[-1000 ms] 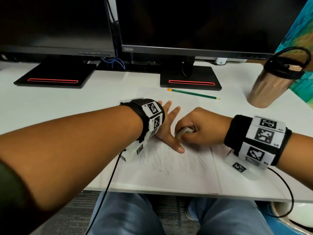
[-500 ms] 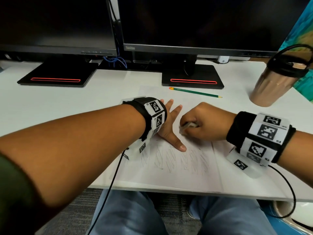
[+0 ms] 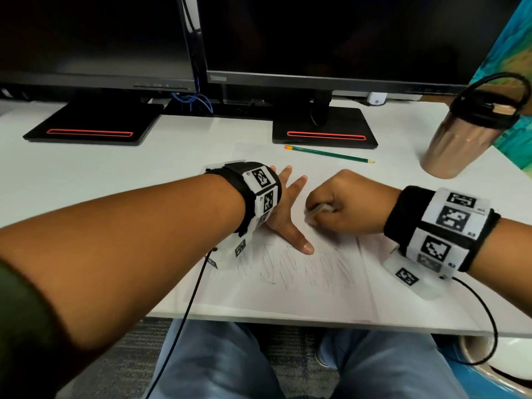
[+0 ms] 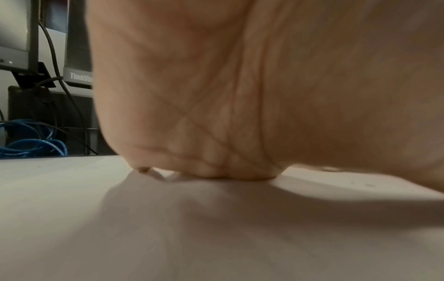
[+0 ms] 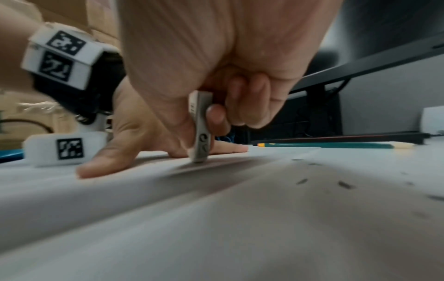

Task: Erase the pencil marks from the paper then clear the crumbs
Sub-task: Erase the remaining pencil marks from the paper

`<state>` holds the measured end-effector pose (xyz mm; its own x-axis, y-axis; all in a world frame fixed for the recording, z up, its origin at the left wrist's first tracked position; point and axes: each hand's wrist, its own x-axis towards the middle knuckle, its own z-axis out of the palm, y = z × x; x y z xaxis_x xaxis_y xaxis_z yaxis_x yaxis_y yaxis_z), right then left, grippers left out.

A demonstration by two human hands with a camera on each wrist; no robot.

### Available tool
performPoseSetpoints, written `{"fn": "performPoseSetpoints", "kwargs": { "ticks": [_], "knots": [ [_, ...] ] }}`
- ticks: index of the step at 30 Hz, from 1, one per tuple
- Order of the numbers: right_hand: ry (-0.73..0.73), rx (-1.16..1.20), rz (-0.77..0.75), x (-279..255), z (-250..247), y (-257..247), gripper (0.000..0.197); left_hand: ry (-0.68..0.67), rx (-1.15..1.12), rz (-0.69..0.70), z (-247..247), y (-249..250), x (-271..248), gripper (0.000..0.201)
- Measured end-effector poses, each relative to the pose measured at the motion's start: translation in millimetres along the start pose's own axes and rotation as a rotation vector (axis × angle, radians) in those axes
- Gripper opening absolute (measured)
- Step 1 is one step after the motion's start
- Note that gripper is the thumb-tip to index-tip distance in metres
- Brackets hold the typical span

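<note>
A white sheet of paper (image 3: 288,289) lies on the desk with grey pencil scribbles (image 3: 299,266) across its near half. My left hand (image 3: 288,214) lies flat on the paper with fingers spread, pressing it down; in the left wrist view only its palm (image 4: 216,95) shows. My right hand (image 3: 345,205) pinches a small grey-white eraser (image 5: 201,131) between thumb and fingers. The eraser stands upright with its lower end on the paper, just right of the left thumb (image 5: 105,161). Dark eraser crumbs (image 5: 343,184) lie scattered on the paper to the right.
A green pencil (image 3: 328,153) lies beyond the hands, in front of the right monitor stand (image 3: 325,131). Two dark monitors (image 3: 316,38) line the back. A copper tumbler (image 3: 460,139) with a black lid stands at the right. The desk's front edge (image 3: 316,321) is near.
The right hand with the eraser has shifted slightly away from me across the paper, in a rubbing stroke. The left hand has stayed flat in place.
</note>
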<state>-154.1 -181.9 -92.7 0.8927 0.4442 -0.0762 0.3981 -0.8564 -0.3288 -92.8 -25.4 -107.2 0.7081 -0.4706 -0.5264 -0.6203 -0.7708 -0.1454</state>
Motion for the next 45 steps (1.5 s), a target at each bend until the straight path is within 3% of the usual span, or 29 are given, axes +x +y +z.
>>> {"fn": "performPoseSetpoints", "kwargs": {
  "ticks": [2, 5, 9, 13, 16, 20, 25, 29, 31, 35, 40, 45],
  "knots": [
    [-0.043, 0.055, -0.005, -1.7, 0.1, -3.0, 0.012, -0.005, 0.001, -0.003, 0.0, -0.6, -0.5, 0.143],
    [0.012, 0.027, 0.064, -0.6, -4.8, 1.7, 0.012, -0.003, -0.010, -0.004, -1.2, -0.4, -2.6, 0.143],
    [-0.065, 0.068, -0.015, -4.9, 1.2, -5.7, 0.013, -0.007, 0.010, -0.008, -1.8, 0.8, -1.5, 0.143],
    [0.013, 0.009, 0.046, -2.0, -4.4, 2.8, 0.011, -0.001, -0.004, -0.007, -2.0, 0.1, -2.7, 0.143],
    [-0.044, 0.047, -0.021, -5.1, 1.2, -2.4, 0.011, -0.006, 0.010, -0.008, -2.8, 0.8, -2.3, 0.143],
    [0.012, 0.028, 0.050, -5.8, -4.0, 3.1, 0.010, -0.015, 0.005, -0.002, -3.3, -0.2, -3.4, 0.143],
    [-0.170, 0.040, 0.017, -16.0, -13.9, -1.1, 0.013, -0.030, 0.004, 0.008, -3.1, -0.9, -5.1, 0.144],
    [0.013, -0.048, 0.042, -11.5, -42.5, 15.9, 0.012, -0.044, -0.022, 0.040, 1.0, -9.4, -10.7, 0.145],
    [0.024, -0.064, 0.016, -6.1, -46.6, 16.8, 0.013, -0.054, -0.016, 0.052, 3.7, -13.7, -15.5, 0.144],
    [0.012, -0.059, 0.014, 8.0, -37.8, 11.5, 0.013, -0.052, -0.052, 0.064, -4.1, -8.7, -21.1, 0.141],
    [-0.030, -0.158, 0.159, 21.7, -14.9, 9.0, 0.019, -0.042, -0.043, 0.088, 0.2, 5.7, -10.0, 0.143],
    [-0.094, -0.081, 0.077, 16.8, -3.8, 0.8, 0.016, -0.072, -0.006, 0.052, -1.3, 7.1, -3.4, 0.142]
  ]
}}
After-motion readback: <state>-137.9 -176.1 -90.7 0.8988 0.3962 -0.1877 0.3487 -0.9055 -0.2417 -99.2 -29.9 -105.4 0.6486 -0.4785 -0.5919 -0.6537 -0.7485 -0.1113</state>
